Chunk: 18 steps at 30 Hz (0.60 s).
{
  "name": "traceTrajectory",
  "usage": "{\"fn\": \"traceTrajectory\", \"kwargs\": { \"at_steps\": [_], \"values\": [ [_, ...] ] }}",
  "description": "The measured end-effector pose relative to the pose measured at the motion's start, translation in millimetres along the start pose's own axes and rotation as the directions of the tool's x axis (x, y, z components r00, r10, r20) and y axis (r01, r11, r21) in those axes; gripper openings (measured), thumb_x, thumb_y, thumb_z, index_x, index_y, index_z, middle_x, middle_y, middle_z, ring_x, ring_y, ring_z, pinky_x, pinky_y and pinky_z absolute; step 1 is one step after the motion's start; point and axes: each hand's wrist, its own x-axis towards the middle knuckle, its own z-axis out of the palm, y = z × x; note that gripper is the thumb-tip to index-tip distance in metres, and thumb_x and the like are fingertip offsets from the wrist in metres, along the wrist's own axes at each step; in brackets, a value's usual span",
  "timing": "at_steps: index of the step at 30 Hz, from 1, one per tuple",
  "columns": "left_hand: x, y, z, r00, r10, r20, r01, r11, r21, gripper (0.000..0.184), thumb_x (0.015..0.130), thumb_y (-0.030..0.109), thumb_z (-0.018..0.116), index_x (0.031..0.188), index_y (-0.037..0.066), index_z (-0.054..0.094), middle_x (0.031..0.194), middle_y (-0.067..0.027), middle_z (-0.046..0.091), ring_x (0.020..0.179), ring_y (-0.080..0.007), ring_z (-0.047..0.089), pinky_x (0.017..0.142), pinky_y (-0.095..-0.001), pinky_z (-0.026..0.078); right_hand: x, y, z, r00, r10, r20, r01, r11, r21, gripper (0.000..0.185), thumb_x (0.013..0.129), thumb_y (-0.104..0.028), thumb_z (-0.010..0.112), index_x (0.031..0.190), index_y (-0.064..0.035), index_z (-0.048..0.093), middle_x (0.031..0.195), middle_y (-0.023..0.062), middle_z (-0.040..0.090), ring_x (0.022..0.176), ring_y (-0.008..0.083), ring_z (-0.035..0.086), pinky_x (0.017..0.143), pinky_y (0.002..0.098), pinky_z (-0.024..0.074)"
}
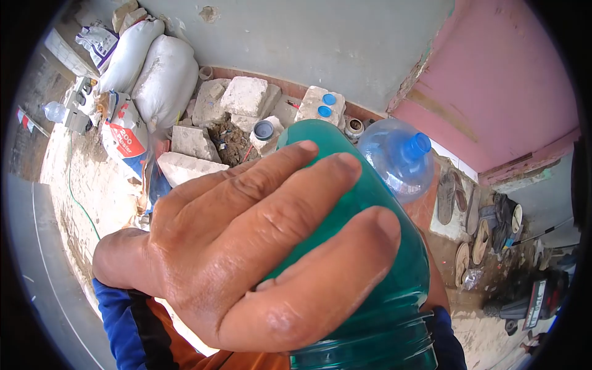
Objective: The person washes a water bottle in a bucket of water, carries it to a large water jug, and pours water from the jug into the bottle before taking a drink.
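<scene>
My left hand is wrapped over a large translucent green bottle, its fingers lying across the side. The bottle is close to the camera and tilted, with its rounded end away from me and ridges near the bottom of the view. At the bottle's right edge a strip of my right forearm and a dark blue sleeve show. My right hand itself is hidden behind the bottle. Just beyond the bottle stands a clear bluish water jug with a blue cap.
White sacks and a torn plaster bag lie at the left. Broken blocks line the grey wall. Two blue caps and a grey cup-like piece rest on blocks. Sandals lie right, near a number plate.
</scene>
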Motion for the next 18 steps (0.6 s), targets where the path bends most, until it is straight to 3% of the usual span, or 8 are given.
{"fn": "traceTrajectory", "kwargs": {
  "at_steps": [18],
  "values": [
    [10.4,4.6,-36.7,0.997,0.009,-0.078,0.008,0.977,0.215,0.034,0.090,0.012,0.068,0.121,0.010,0.054,0.111,-0.0255,0.068,0.093,-0.0435,0.072,0.074,-0.0440,0.061,12.3,-9.7,-2.2,0.999,-0.003,0.032,0.004,0.999,-0.043,0.050,0.089,-0.039,0.069,0.123,-0.0025,0.063,0.104,0.0261,0.070,0.101,0.0417,0.066,0.087,0.0476,0.0505]
  ]
}}
